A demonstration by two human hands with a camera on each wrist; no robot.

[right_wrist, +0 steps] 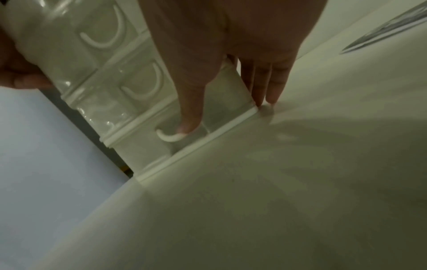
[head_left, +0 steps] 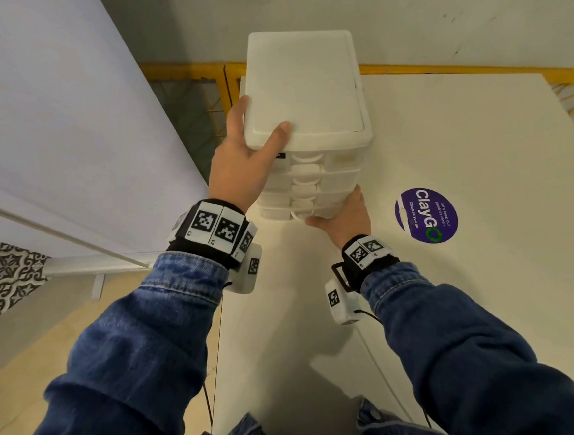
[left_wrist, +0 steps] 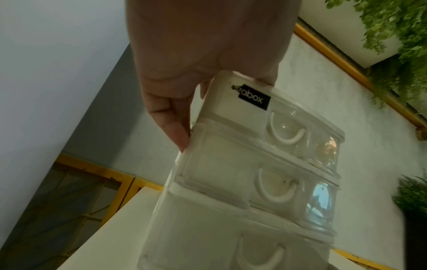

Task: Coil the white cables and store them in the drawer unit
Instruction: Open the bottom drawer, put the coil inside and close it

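The left hand (head_left: 240, 159) is clamping the upright drawer unit's (head_left: 308, 119) top corner while the right hand (head_left: 342, 218), nearer the surface (head_left: 474, 305), is hooking its thumb on the bottom drawer handle (right_wrist: 169, 137), fingers straight alongside.

From my remote seat, the drawer unit (head_left: 308, 119) stands at the table's (head_left: 490, 287) far left corner, its fronts crowded by my left hand (head_left: 246, 158) gripping the top corner and my right hand (head_left: 344, 216) at the bottom drawer handle (right_wrist: 169, 137). Bare tabletop lies open toward me and to the right around a purple sticker (head_left: 426, 215). A pale panel (head_left: 49, 133) hems the left; a yellow railing (head_left: 456, 68) runs behind.
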